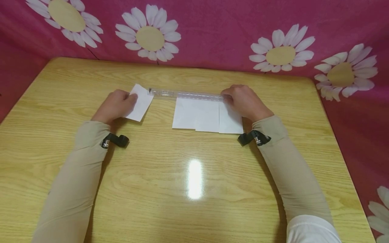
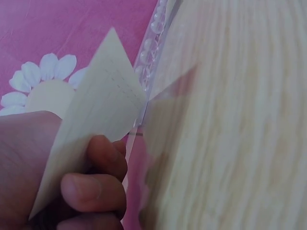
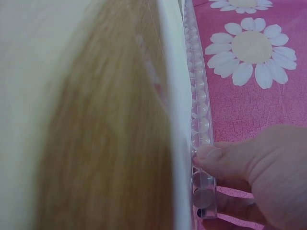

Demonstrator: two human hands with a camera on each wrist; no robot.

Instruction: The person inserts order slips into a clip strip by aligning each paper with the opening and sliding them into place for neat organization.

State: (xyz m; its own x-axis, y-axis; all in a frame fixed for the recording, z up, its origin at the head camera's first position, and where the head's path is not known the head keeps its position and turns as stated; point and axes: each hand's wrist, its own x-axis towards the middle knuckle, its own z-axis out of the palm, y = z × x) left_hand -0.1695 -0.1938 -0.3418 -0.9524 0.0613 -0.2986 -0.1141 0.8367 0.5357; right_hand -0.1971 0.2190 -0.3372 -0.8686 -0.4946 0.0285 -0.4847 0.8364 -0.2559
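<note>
My left hand pinches a small white paper piece between thumb and fingers, tilted, its upper right edge right by the left end of a clear plastic strip. Up close, the paper has a faint row of small marks. At the strip's other end, my right hand grips it with thumb and curled fingers. A line of round bumps runs along the strip. Below its right part, white paper pieces stand side by side, with top edges along the strip; my right hand partly covers the rightmost.
The wood-grain table extends around both arms, with a bright light reflection near the middle. Behind it hangs a pink cloth with large white flowers. Black straps are at both wrists.
</note>
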